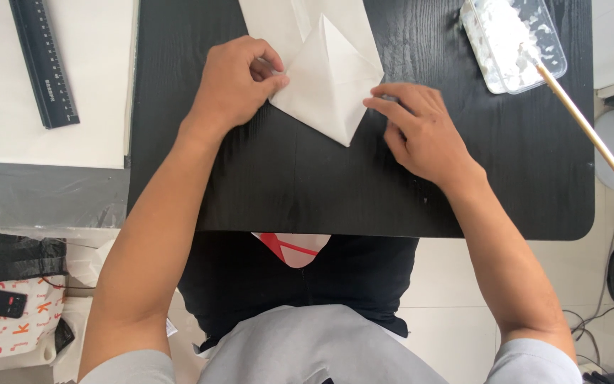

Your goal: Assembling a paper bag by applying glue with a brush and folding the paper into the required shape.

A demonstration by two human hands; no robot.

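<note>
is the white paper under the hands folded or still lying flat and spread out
Folded. The white paper forms a pointed triangular shape with a raised centre crease and layered flaps, on the black table. The left hand pinches its edge; the right hand presses the other side.

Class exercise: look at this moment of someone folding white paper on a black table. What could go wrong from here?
1. The folded white paper is pinned only at its two side corners by the left hand and right hand; its pointed tip could shift and skew a crease.
2. The clear plastic tray of white paste sits close by; a sleeve or paper edge might smear.
3. The long wooden stick overhangs the black table and may get knocked.
</note>
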